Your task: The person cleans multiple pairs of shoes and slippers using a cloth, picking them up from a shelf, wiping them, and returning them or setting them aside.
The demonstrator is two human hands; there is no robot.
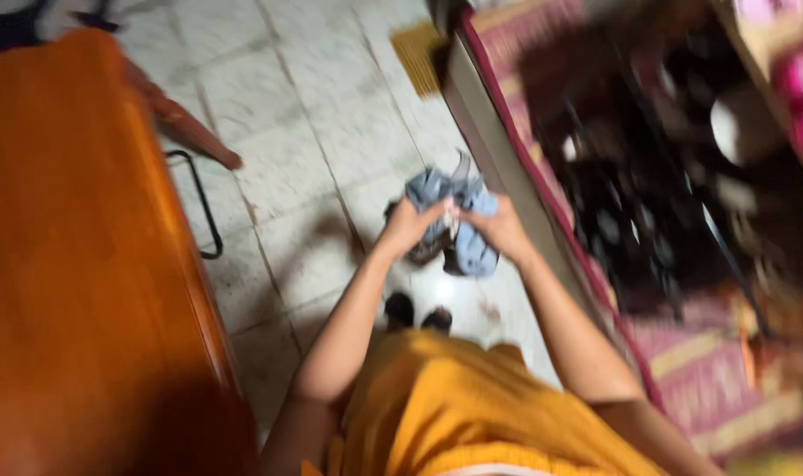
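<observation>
I hold a crumpled light blue cloth (458,198) with both hands out in front of me, above the tiled floor. My left hand (408,225) grips its left side and my right hand (500,227) grips its right side, fingers closed into the fabric. A darker piece hangs under the cloth between the hands. The picture is blurred, so finer detail of the cloth cannot be made out. I wear an orange-yellow garment (472,414), and my feet (417,313) show below the hands.
A large orange wooden surface (75,264) fills the left. A black metal bar (203,207) and a brown stick (190,132) lie beside it. On the right, a patterned red cloth (710,388) covers a raised ledge with dark blurred objects (648,176). Pale floor tiles (287,132) run between.
</observation>
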